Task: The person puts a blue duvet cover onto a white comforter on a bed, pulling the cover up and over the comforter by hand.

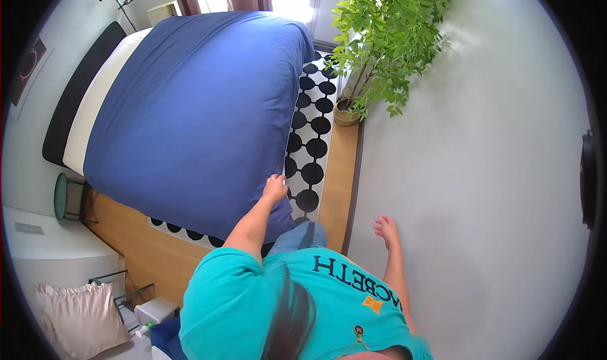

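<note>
On the far left of the frame, a small round green stool [61, 195] is near the bed. Next comes the long, dark headboard [82, 101], and beside it is a bare strip of the soft cream mattress [104, 88].

The big, smooth blue cloth sheet [196, 120] lies over most of the bed, from the left of the frame to the middle. Long creases run across its top part, so a slow, even pull would likely work better than a quick tug. A hard pull could bare more of the cream strip.

The left hand [275, 188] is in the middle of the frame, touching the sheet's right edge. Its fingers are bent there, but I cannot tell if they pinch the cloth or just rest on it. A good way is to hold a small fold and pull it flat toward the edge.

Just right of that is a white rug with black dots [316, 147]. The leg in blue jeans [297, 238] is close to the bed's lower corner, so it seems wise not to lean on the cloth.

Farther right, the right hand [386, 227] is by the pale grey wall [468, 189]. Its fingers are a little bent and apart, and it holds nothing. It could help smooth the creases.
</note>
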Available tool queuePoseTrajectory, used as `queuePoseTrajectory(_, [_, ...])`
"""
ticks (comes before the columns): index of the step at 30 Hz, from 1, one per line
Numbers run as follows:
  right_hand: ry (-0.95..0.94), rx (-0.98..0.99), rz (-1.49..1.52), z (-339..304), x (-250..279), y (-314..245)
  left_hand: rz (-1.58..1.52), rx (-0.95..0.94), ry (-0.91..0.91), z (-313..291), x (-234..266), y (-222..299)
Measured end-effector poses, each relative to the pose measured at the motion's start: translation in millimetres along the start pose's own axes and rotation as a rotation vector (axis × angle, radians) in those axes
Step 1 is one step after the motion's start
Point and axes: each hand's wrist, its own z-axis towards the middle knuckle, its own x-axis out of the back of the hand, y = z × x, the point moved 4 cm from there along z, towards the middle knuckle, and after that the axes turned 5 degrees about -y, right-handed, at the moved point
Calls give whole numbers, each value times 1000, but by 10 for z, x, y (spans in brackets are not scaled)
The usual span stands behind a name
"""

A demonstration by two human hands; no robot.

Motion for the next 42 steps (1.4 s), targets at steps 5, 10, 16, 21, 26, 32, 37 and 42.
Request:
queuePoseTrajectory(5, [-199,136,-80,519,-460,-1092,-4,92,27,3,184,-464])
queuePoseTrajectory(10, [-379,255,-216,1130,-969,-1953,-36,238,270,573,663,-536])
queuePoseTrajectory(16, [-587,449,-412,1941,-1865,-3421,44,268,526,1495,1269,-736])
queuePoseTrajectory(21, [-687,436,-506,2695,-2623,-4502,106,348,461,2345,1768,-549])
queuePoseTrajectory(26, [-787,239,-611,3797,-3357,-4989,176,501,337,3061,1969,-564])
queuePoseTrajectory(32, [-661,252,-982,5459,-4301,-5295,294,651,175,3661,1725,-893])
queuePoseTrajectory(37, [-406,37,-953,6505,-4797,-5467,216,603,-54,3659,1697,-779])
queuePoseTrajectory(42, [-484,522,-1064,7295,-4756,-5528,251,585,29,3770,1885,-526])
